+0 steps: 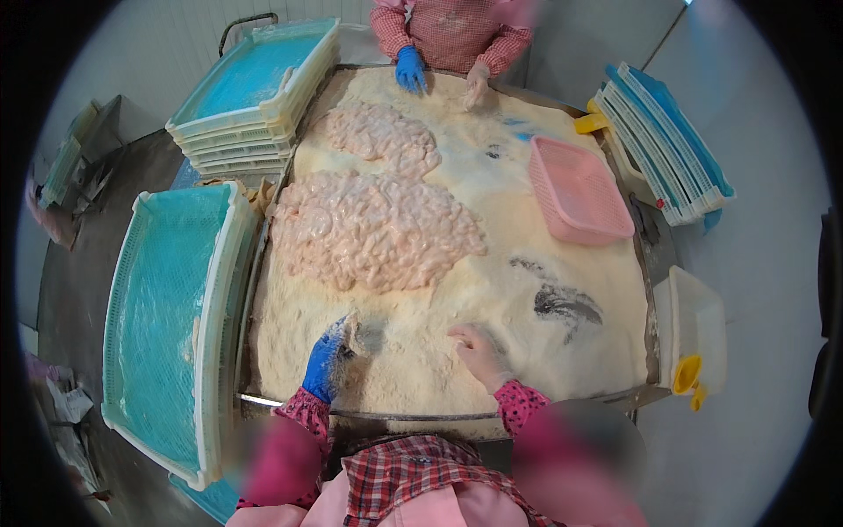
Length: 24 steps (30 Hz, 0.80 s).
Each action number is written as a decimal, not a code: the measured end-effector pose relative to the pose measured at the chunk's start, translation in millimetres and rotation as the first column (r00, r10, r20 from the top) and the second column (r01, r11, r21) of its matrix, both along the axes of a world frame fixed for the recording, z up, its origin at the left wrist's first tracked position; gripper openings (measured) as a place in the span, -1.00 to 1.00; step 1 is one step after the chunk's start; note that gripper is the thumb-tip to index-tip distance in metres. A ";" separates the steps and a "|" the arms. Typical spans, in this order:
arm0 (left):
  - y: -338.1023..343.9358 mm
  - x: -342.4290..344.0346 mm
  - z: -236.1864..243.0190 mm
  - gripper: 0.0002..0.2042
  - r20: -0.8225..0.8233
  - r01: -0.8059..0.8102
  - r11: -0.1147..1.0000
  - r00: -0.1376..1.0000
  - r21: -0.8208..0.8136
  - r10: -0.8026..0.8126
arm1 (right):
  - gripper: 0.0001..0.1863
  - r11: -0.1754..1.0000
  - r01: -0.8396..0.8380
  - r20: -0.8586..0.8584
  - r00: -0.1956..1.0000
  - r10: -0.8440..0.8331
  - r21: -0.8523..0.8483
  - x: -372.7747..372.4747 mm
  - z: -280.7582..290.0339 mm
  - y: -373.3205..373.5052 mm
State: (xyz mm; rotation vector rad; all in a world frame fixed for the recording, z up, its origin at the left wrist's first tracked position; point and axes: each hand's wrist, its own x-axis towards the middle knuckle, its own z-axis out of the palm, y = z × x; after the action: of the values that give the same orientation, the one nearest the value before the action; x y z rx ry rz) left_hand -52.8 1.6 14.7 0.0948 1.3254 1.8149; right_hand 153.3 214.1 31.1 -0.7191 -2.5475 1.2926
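In the middle, table (652,338), metal-edged. Lies thick with pale powder (496,281), thinned to dark patches (566,303) at right. Along the left edge, near stack (167,299) of white trays, turquoise on top; behind it, far stack (246,79), much alike. On the powder, left of centre, meat (373,233): pale pink, glossy pieces in one large heap, with a smaller one adjoining on the far side. Across the table, co-worker (448,35), both hands low over the powder. At upper right, side trays (667,145), tilted. Off the right edge, tub (702,321); on the powder, basket (593,224), pink, well apart from the meat.

At the near side, left hand (328,358), blue-gloved, powder-dusted, fingers bent toward a powdery bit; cannot tell whether pinching it. Well apart, right hand (479,356), pale, fingers curled inward, tips partly hidden; cannot tell whether gripping anything. Beside the tub, yellow piece (688,373).
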 end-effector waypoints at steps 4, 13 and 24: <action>-8.7 16.1 -2.9 -0.68 0.360 -0.161 0.974 0.928 0.158 0.095 | -0.75 0.987 -0.106 0.063 0.993 0.098 0.125 5.6 -1.6 -18.8; -15.5 8.6 2.5 -0.64 0.554 -0.198 0.863 0.825 0.464 -0.109 | -0.73 0.968 -0.149 -0.056 0.985 0.163 0.201 -67.9 -16.4 -52.3; 33.2 53.7 -18.0 -0.51 0.554 -0.359 0.663 0.826 0.657 -0.102 | -0.51 0.988 -0.109 -0.251 0.959 0.135 0.113 -82.4 60.5 -134.8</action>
State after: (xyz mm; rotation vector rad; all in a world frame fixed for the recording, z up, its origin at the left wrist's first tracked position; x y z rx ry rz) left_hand 0.9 34.8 -3.2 -0.0986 0.1138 2.1895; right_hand 70.9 79.3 91.6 -0.3517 -2.4525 1.1986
